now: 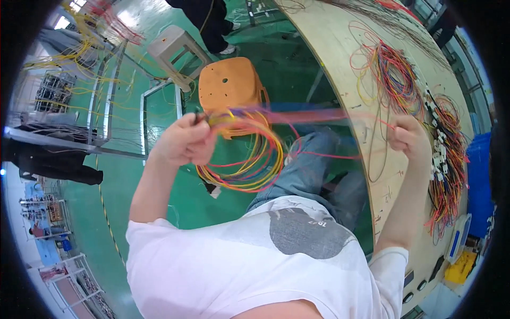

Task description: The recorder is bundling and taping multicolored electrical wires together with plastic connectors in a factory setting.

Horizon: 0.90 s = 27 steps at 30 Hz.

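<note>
My left hand (188,139) is closed around the top of a looped wire bundle (277,159) of yellow, red and blue strands. The coil hangs down beside my knee, with a small white connector (213,192) at its lower left. My right hand (409,137) is out over the table, its fingers pinched on a thin red wire (387,125). Between the hands, strands stretch across, smeared by motion. Whether the right fingers hold more than that one wire cannot be made out.
An orange stool (228,80) stands ahead, beside a pale stool (172,48). The curved-looking table (340,69) at right bears a tangled wire bundle (393,74) and a harness with white connectors (440,154). Metal racks (109,106) hung with wires stand left. A person (204,24) stands beyond.
</note>
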Motion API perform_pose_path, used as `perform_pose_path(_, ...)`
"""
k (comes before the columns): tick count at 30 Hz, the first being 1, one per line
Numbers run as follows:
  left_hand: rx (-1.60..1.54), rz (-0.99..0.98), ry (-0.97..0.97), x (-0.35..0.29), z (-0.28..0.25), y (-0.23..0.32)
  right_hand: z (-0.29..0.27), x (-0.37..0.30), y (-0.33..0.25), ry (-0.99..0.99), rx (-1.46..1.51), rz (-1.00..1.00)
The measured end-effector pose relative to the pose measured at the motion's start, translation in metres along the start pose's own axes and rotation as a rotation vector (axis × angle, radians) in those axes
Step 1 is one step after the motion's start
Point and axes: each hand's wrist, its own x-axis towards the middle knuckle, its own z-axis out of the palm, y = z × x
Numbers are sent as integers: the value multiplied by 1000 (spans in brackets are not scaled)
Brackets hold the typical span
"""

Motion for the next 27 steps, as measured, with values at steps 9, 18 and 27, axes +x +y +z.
perform_pose_path(9,13,553,635,41,-7,-23,137,47,4,106,-955,141)
perform_pose_path(18,430,205,231,66,45,-42,160,68,-39,68,-793,-124)
perform_pose_path(27,1248,121,-206,62,86,1,154,68,-63,-142,-542,-421)
